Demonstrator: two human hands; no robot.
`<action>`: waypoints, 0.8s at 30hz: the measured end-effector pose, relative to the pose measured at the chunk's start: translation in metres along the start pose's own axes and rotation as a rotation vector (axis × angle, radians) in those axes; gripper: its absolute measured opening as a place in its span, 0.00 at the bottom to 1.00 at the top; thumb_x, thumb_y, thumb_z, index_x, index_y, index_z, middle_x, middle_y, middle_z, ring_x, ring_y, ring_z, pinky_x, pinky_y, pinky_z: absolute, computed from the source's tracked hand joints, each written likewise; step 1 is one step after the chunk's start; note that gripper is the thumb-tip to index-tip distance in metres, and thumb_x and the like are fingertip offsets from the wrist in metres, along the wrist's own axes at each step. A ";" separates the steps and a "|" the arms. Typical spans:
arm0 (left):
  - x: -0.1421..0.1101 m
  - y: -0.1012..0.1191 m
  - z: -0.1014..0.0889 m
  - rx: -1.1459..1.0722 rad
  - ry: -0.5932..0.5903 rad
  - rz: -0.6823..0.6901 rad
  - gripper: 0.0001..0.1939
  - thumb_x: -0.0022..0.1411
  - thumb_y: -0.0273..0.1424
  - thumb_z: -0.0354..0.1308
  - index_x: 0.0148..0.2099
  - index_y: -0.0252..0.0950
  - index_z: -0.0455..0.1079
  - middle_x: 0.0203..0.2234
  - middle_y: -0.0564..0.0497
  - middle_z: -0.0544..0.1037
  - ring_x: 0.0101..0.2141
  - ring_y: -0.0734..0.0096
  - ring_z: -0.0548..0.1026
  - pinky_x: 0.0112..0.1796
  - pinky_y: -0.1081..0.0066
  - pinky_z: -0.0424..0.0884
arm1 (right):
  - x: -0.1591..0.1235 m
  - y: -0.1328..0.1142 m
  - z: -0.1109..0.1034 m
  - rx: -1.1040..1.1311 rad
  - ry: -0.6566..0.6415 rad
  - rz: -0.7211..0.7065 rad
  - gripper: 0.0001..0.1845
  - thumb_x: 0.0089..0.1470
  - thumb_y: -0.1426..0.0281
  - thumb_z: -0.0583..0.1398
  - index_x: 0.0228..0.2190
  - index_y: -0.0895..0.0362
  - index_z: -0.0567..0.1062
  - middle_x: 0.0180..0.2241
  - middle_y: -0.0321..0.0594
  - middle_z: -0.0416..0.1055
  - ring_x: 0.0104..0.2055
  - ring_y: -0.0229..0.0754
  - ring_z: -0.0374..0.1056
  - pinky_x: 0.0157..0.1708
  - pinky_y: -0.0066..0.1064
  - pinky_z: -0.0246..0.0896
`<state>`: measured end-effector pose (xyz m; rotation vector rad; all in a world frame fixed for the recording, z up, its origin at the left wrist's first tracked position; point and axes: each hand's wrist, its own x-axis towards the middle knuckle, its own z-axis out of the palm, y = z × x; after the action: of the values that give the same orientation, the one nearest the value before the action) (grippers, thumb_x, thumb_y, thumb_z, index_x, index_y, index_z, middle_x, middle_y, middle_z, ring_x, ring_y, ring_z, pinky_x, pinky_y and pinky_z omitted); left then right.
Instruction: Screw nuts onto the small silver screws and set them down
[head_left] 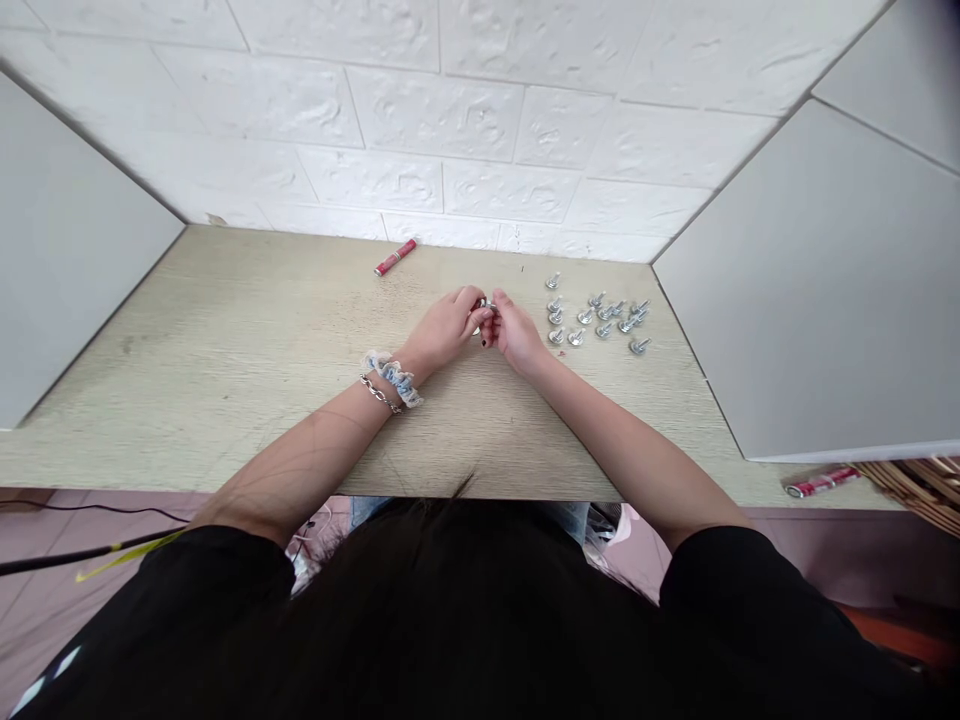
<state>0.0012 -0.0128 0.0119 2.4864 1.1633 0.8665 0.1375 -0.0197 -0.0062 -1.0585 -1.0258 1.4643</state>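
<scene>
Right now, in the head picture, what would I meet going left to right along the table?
Left white panel, red tube, left fingers, right fingers, scattered metal pieces, second red tube, brown slatted thing.

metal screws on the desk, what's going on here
A person has the left hand and right hand together over the desk, both pinching a small metal piece; the fingers hide much of it. To the right of the hands, a loose group of metal screws with round bases lies on the desk. A red tube lies near the white wall.
</scene>
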 end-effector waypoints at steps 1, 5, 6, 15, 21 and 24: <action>0.000 0.000 0.000 0.001 -0.004 -0.011 0.14 0.70 0.38 0.42 0.40 0.36 0.64 0.34 0.47 0.72 0.36 0.65 0.70 0.39 0.67 0.65 | 0.001 0.001 -0.001 -0.009 -0.007 -0.006 0.27 0.52 0.44 0.55 0.21 0.55 0.64 0.15 0.30 0.59 0.17 0.32 0.57 0.19 0.26 0.53; 0.001 0.001 0.001 -0.022 -0.015 -0.036 0.10 0.68 0.35 0.46 0.43 0.35 0.65 0.37 0.47 0.73 0.38 0.65 0.70 0.41 0.67 0.66 | 0.001 0.000 -0.001 0.001 -0.016 0.001 0.26 0.52 0.45 0.57 0.22 0.55 0.66 0.15 0.30 0.59 0.17 0.32 0.56 0.19 0.27 0.55; 0.001 0.001 0.001 -0.033 -0.014 -0.042 0.10 0.68 0.34 0.46 0.43 0.35 0.65 0.38 0.46 0.73 0.39 0.66 0.70 0.41 0.67 0.67 | 0.001 -0.001 -0.001 0.010 -0.016 0.010 0.25 0.53 0.46 0.57 0.23 0.55 0.67 0.15 0.29 0.59 0.17 0.32 0.56 0.19 0.27 0.56; 0.001 0.001 0.005 -0.108 0.039 -0.058 0.12 0.65 0.27 0.49 0.50 0.35 0.68 0.40 0.47 0.75 0.40 0.69 0.72 0.43 0.69 0.67 | 0.003 -0.001 -0.003 0.051 -0.020 0.023 0.21 0.54 0.51 0.58 0.24 0.55 0.66 0.16 0.29 0.62 0.18 0.32 0.59 0.22 0.27 0.59; 0.001 -0.003 0.008 -0.117 0.081 -0.085 0.10 0.63 0.27 0.53 0.47 0.35 0.69 0.37 0.49 0.76 0.37 0.71 0.72 0.40 0.70 0.67 | 0.002 -0.003 -0.001 0.060 -0.014 0.041 0.15 0.55 0.58 0.60 0.26 0.55 0.65 0.19 0.28 0.64 0.18 0.31 0.61 0.22 0.26 0.59; 0.001 -0.004 0.009 -0.105 0.085 -0.082 0.10 0.62 0.26 0.55 0.47 0.34 0.70 0.37 0.49 0.76 0.37 0.71 0.72 0.40 0.71 0.68 | -0.002 -0.008 0.001 0.082 0.007 0.067 0.09 0.58 0.67 0.56 0.27 0.55 0.64 0.19 0.28 0.65 0.18 0.30 0.61 0.23 0.25 0.60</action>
<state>0.0051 -0.0094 0.0035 2.3222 1.2054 0.9920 0.1390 -0.0203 0.0022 -1.0474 -0.9252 1.5419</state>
